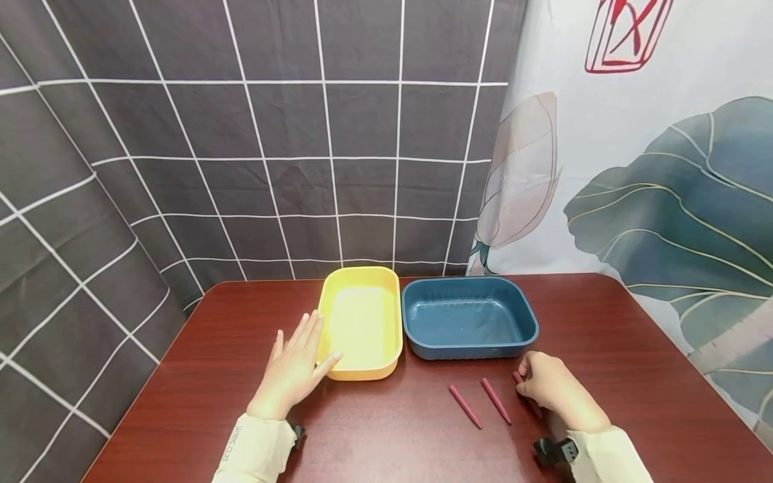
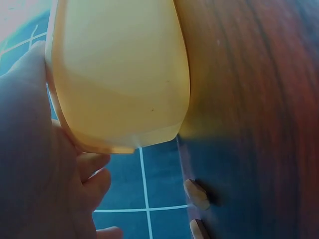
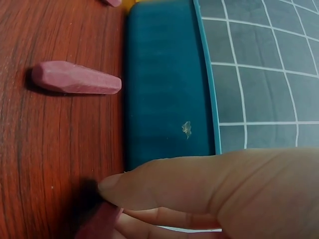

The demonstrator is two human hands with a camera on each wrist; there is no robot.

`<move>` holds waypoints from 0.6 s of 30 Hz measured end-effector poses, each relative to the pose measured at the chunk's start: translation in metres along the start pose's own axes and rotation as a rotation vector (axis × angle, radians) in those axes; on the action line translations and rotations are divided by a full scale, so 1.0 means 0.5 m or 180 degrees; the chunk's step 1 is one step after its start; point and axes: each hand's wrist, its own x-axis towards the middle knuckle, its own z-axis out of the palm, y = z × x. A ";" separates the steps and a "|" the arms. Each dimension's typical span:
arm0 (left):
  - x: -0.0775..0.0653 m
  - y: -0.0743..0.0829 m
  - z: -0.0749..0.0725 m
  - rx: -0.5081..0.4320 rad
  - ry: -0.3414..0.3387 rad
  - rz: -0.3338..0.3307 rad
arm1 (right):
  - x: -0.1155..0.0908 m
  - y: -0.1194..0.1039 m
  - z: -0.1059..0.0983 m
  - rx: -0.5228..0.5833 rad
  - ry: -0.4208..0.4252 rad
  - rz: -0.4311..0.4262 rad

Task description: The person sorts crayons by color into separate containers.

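Note:
My left hand [image 1: 290, 376] lies at the left side of a yellow plastic bin [image 1: 396, 355], fingers extended forward and thumb over the near corner. In the left wrist view the bin's wall [image 2: 119, 74] rises beside the hand. At the right, my right hand [image 1: 546, 382] pinches a pink faceted stick [image 1: 534, 406] between thumb and fingers, close over the table. Part of this stick [image 3: 102, 221] shows below the thumb in the right wrist view. Two similar sticks, one nearer [image 1: 496, 401] and one farther left [image 1: 465, 406], lie on the table.
A blue plastic bin [image 1: 471, 351] stands beside the yellow one, just beyond the sticks. Both stand on a reddish-brown wooden table [image 1: 386, 436]. Behind hang a dark checked cloth [image 1: 290, 134] and, on the right, a white cloth with leaf prints [image 1: 682, 201].

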 end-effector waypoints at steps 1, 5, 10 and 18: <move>0.000 0.000 0.000 -0.0004 -0.0005 0.0004 | 0.001 -0.001 -0.001 -0.0029 0.0014 -0.0014; 0.002 -0.002 0.003 -0.0032 -0.0027 0.0015 | 0.004 -0.004 -0.005 -0.0089 0.0060 -0.0024; 0.003 -0.006 0.006 -0.0047 -0.0032 0.0047 | 0.002 -0.010 -0.009 0.0143 0.0046 -0.0006; 0.003 -0.006 0.007 -0.0076 -0.0014 0.0066 | -0.007 -0.021 -0.014 0.0533 0.0045 -0.0127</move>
